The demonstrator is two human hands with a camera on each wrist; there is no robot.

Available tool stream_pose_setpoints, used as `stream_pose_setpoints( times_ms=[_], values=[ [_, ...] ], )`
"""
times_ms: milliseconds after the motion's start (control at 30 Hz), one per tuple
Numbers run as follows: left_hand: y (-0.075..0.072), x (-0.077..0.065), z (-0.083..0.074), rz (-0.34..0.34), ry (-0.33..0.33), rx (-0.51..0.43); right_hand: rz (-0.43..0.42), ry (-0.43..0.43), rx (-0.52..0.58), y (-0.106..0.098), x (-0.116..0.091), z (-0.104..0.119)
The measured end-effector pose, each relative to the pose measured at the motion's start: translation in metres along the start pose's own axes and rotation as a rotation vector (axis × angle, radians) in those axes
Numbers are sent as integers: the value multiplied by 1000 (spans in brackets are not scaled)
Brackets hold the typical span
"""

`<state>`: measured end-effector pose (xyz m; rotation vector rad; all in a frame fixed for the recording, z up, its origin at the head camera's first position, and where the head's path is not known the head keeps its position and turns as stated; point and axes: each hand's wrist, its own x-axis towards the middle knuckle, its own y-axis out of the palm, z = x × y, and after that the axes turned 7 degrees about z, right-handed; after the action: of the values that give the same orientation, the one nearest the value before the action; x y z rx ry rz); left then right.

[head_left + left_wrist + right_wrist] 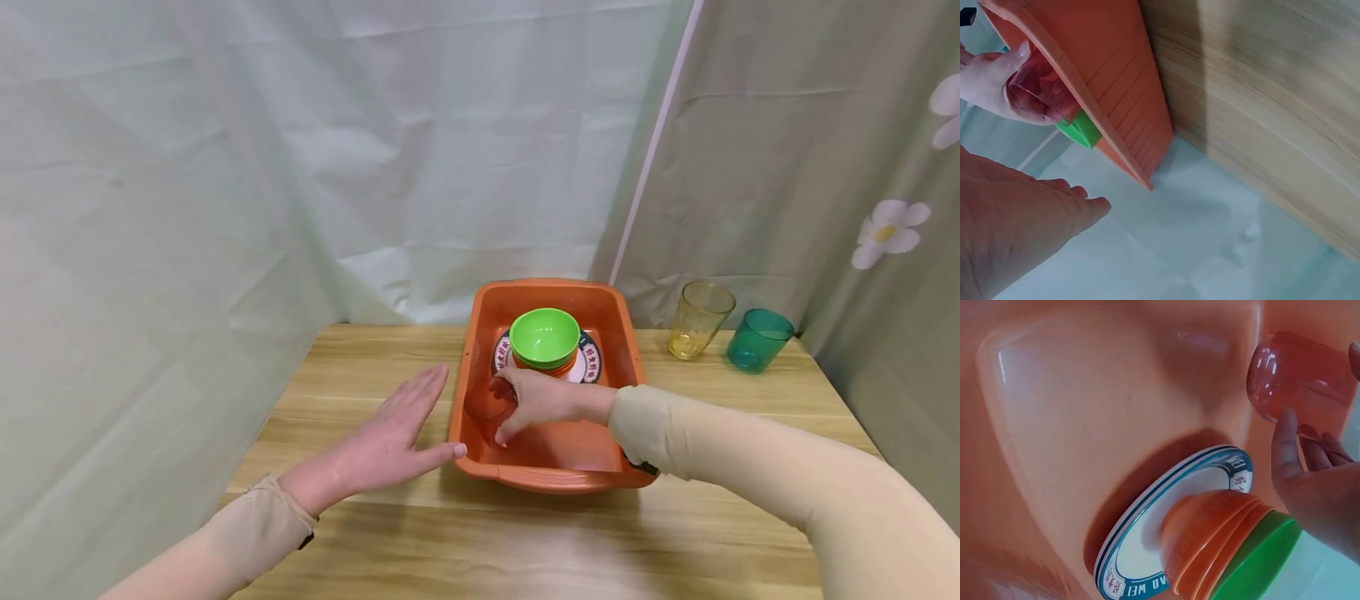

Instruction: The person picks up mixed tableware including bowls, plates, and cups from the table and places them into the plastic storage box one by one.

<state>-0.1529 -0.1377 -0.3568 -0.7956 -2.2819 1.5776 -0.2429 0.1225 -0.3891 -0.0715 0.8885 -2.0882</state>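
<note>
My right hand (534, 398) reaches into the orange plastic basin (553, 478) and grips a clear red cup (1300, 381), thumb on one side and fingers on the other. The cup is close to the basin's left wall. Beside that hand, a green bowl (545, 335) tops a stack of orange bowls (1194, 534), which sits on a white plate (1130, 565) with a dark teal rim. My left hand (381, 443) hovers just outside the basin's left edge, fingers straight and thumb spread, holding nothing.
A clear yellow cup (699, 321) and a teal cup (759, 340) stand on the wooden table (360, 367) to the right of the basin. Pale curtains (450, 167) hang along the back and sides of the table.
</note>
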Motion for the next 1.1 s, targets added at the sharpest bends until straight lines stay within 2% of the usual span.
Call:
stream_pose_setpoints(
  times_ms=[267, 467, 733, 900, 1100],
  values=[
    [3, 1, 1, -6, 24, 20, 54, -23, -45, 7, -3, -2],
    [3, 2, 1, 8, 20, 19, 96, -2, -67, 9, -6, -4],
    [2, 4, 1, 15, 10, -2, 164, 25, -39, 2, -13, -1],
    [2, 6, 0, 10, 19, -8, 170, 48, -63, -3, -22, 5],
    [1, 8, -4, 26, -2, -18, 192, 42, 16, -12, -41, 12]
  ],
)
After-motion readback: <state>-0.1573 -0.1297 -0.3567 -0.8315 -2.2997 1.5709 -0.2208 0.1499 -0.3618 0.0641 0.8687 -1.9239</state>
